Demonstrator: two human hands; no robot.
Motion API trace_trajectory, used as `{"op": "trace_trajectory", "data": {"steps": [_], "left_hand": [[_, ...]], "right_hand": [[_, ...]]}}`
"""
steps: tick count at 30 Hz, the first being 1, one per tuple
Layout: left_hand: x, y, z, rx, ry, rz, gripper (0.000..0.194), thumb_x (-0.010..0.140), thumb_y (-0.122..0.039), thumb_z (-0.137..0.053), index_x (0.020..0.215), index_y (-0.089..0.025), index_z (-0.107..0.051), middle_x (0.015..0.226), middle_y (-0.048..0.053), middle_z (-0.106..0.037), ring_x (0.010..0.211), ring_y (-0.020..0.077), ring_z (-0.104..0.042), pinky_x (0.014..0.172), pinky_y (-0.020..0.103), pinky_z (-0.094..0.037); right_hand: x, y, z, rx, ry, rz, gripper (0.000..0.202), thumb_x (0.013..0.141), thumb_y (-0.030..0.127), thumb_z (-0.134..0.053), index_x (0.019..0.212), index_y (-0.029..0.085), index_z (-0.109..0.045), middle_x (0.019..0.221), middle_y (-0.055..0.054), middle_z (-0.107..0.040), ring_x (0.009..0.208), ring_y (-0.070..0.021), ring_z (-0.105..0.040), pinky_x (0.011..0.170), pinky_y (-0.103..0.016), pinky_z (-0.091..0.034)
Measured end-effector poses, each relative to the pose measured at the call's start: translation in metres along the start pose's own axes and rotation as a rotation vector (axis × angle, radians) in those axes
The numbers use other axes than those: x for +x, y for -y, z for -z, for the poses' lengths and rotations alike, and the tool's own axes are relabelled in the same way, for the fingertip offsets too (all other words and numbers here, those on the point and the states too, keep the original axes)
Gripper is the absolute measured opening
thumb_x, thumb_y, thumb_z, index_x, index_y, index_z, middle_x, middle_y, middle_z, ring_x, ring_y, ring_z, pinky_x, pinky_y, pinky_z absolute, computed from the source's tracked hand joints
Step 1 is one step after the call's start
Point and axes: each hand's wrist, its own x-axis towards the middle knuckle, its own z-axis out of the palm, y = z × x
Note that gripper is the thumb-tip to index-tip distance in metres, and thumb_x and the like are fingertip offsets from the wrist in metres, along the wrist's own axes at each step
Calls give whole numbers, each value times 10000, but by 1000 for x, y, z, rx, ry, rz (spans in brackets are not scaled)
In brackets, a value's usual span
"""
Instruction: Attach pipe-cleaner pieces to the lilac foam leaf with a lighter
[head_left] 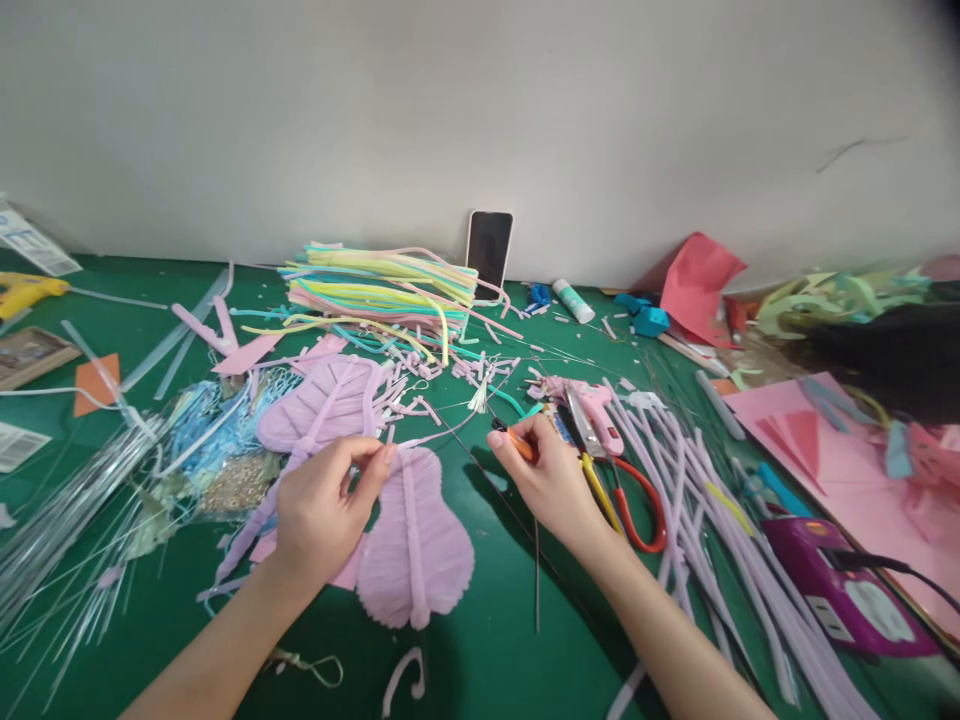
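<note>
My left hand (322, 510) pinches a thin lilac pipe cleaner (442, 432) between thumb and forefinger, near the top of a lilac wing-shaped piece (416, 540). The strand runs right from the fingertips and tapers upward. A second ribbed lilac wing-shaped piece (322, 400) lies just beyond that hand, joined to a wrapped lilac stem. My right hand (555, 480) is closed around a small orange object with a black end (523, 444); the fingers hide most of it, so its kind is unclear. Red-handled scissors (641, 510) and a pink glue gun (600, 410) lie beside my right hand.
A bundle of coloured pipe cleaners (382, 290) and a propped phone (490, 250) stand at the back. Lilac pipe cleaners (712, 540) and a purple power strip (847, 590) lie right. Clear sticks (75, 520) and blue threads (210, 430) lie left. Cuttings litter the green table (487, 640).
</note>
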Motion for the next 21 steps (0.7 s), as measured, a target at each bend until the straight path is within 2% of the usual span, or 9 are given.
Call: {"op": "trace_trajectory", "data": {"steps": [4, 8, 10, 15, 18, 21], "left_hand": [[1, -1, 1, -7, 0, 5, 76, 871, -237, -604, 807, -200, -589, 566, -74, -638, 418, 58, -534, 442, 170, -382], [1, -2, 1, -11, 9, 25, 83, 872, -246, -600, 800, -204, -595, 554, -67, -641, 418, 71, -544, 437, 185, -382], [0, -2, 1, -9, 14, 34, 91, 869, -251, -602, 791, -204, -596, 551, -62, -643, 424, 77, -552, 442, 191, -385], [-1, -1, 1, -4, 25, 63, 120, 868, -274, -593, 771, -206, -608, 549, -54, -649, 422, 81, -544, 451, 203, -389], [-1, -2, 1, -3, 25, 82, 115, 869, -270, -592, 776, -204, -600, 562, -59, -650, 415, 72, -526, 458, 198, -389], [0, -1, 0, 0, 6, 125, 118, 871, -277, -594, 782, -200, -593, 576, -61, -649, 414, 67, -517, 462, 192, -386]], "right_hand": [[-1, 5, 2, -38, -11, 51, 407, 837, 585, -503, 699, 218, -395, 566, 70, -381, 512, -93, -329, 488, -235, -246], [-2, 7, 2, -82, 52, 66, 471, 891, 574, -409, 601, 214, -319, 539, 62, -294, 517, -93, -281, 499, -248, -222], [-2, 6, 2, -58, 86, 52, 489, 913, 581, -342, 592, 214, -312, 540, 54, -290, 524, -100, -289, 507, -256, -222], [-2, 1, 5, 36, 170, 24, 491, 927, 598, -217, 682, 217, -406, 582, 39, -352, 548, -122, -352, 520, -258, -261], [-2, 2, 5, -78, 145, -5, 368, 876, 565, -418, 763, 216, -443, 634, 32, -450, 572, -132, -416, 540, -256, -299], [-2, 7, -1, -210, 113, 2, 250, 810, 447, -571, 826, 213, -487, 710, 8, -548, 620, -153, -491, 574, -262, -335]]}}
